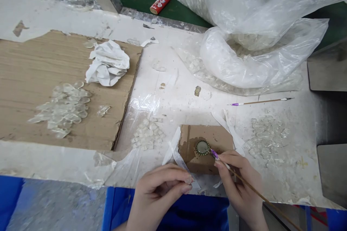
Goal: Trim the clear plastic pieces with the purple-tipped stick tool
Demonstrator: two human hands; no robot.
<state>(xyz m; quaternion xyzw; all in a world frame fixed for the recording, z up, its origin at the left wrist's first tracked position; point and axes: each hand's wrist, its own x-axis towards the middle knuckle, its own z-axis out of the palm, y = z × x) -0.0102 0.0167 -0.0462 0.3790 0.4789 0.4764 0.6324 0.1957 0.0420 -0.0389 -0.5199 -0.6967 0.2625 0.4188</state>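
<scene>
- Right hand [238, 187] gripping purple-tipped wooden stick [260, 196], tip reaching brass bezel [202, 148] on cardboard scrap [206, 160]
- Left hand [159, 191] curling beside white paper strip [171, 150], fingertips pinching together, hold unclear

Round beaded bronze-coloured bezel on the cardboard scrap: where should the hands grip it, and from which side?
Pinch the round beaded bronze-coloured bezel by its rim at opposite edges, coming from the left with the left hand. It lies flat on the brown cardboard scrap, and the right hand holds a purple-tipped wooden brush at its right edge, so avoid that side and the pale centre.
</scene>
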